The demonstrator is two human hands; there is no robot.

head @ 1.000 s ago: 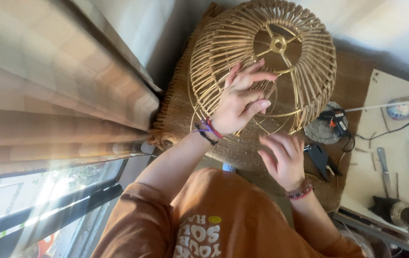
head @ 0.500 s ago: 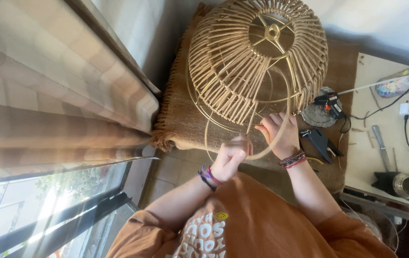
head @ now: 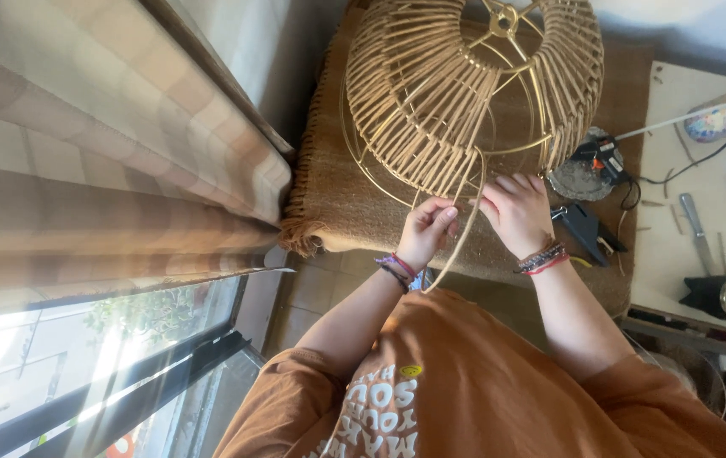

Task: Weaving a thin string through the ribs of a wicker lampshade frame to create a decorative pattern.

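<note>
**Clearance and Obstructions**

Centre and far: blocked by the rattan lampshade frame (head: 473, 93); narrow slots only between its ribs, wider gaps at the bare wire rim near the left hand (head: 425, 233) and right hand (head: 517, 212). Loose rattan strand (head: 462, 233) hanging between both hands, crossing the gap. Left: closed off by the checked curtain (head: 117, 161) just beside the brown woven cloth (head: 337, 195). Right: cluttered by a glue gun (head: 600, 157), cables (head: 694, 161) and small tools on the light board (head: 677, 246). Near: open cloth strip below the hands.

Checked curtain (head: 108, 161), glue gun (head: 605, 157) — (cables (head: 723, 161) beside)
</note>
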